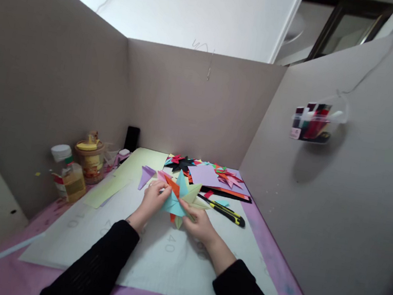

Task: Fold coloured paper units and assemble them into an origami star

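Between my hands, above the white sheet, is a folded paper star with light blue, orange and pale green points. My left hand pinches its left side, fingertips at an orange point. On the lower right, my right hand grips the star, thumb on the light blue paper and the other fingers partly hidden. Just beyond my left hand stands a folded purple paper piece, with a pink paper piece beside it. Right of the star lies a yellow and black utility knife.
A lilac paper square lies among several colourful folded stars at the back. On the left stand a glue bottle, a jar and a dark phone. Grey panels enclose the table, and a clear holder hangs right.
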A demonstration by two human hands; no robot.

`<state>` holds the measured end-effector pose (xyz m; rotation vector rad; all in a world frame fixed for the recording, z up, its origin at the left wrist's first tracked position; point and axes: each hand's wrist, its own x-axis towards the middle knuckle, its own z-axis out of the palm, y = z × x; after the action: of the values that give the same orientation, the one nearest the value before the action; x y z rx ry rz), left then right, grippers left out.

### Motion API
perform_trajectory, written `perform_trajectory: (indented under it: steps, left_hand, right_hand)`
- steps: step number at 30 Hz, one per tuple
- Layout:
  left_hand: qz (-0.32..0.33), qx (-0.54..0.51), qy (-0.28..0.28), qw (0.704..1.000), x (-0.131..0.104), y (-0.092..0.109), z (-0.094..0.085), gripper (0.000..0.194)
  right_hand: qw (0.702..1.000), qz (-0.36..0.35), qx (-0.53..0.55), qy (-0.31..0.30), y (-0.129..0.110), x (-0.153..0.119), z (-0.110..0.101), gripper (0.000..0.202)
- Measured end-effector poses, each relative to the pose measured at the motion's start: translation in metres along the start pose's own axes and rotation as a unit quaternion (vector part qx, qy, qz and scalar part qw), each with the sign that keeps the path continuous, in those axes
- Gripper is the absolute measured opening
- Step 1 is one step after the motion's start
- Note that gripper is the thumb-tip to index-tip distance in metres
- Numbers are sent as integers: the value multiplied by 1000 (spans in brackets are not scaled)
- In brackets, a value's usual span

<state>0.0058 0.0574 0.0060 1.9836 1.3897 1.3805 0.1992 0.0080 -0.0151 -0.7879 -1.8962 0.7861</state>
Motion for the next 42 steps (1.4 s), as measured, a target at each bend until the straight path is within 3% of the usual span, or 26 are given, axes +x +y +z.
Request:
perform_trajectory:
  steps: [6,12,22,32,34,36,38,40,42]
  left_hand:
    - [-52,-163,9,985,2,-2,-12,21]
    - [-112,-233,-27,966,4,-3,-16,24]
    - [-116,-241,-81,960,3,3,-15,25]
    - [-83,-195,-29,977,0,0,-9,29]
    - [-85,-204,9,975,1,0,-7,39]
    - [-114,-230,75,963,0,1,-3,62]
    - [-165,-291,101,937,-2,3,1,83]
    - [-207,-374,44,903,-6,8,6,84]
    - [-216,-434,-41,874,-10,14,9,69]
  right_hand:
    - [997,38,44,48,2,2,-3,58]
    - [996,42,65,53,-1,3,-6,57]
    - [993,59,89,49,-4,4,-8,54]
    - [991,73,106,27,-5,3,-7,52]
    - [991,79,103,38,-4,4,-7,52]
    - [990,84,96,54,-3,4,-7,52]
    - [989,85,97,68,-2,5,-7,52]
    - [989,83,103,71,-2,5,-6,52]
    - [989,80,110,65,-1,4,-5,52]
